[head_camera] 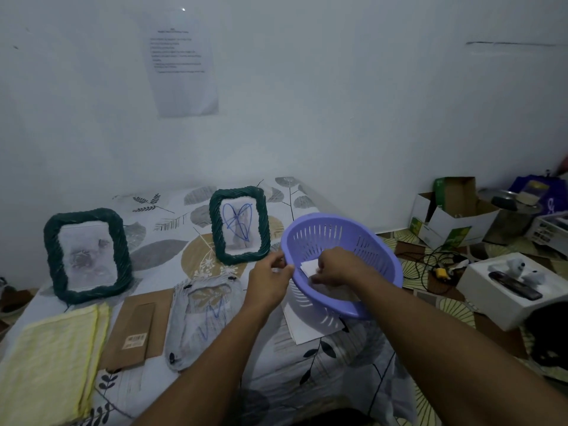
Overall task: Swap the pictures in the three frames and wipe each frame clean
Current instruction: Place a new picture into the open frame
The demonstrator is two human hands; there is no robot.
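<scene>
Both forearms reach to the tilted purple basket [347,241]: its rim is pinched by the left hand [269,284], a light, easily creased paper picture [309,267] inside by the right hand [336,267]; edges suit it best.

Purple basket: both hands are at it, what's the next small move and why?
Probably lift the white paper out. The right hand is inside the purple basket pinching that paper, while the left hand steadies the tilted rim. The glass pane lies flat beside its cardboard backing, seemingly awaiting a picture.
</scene>
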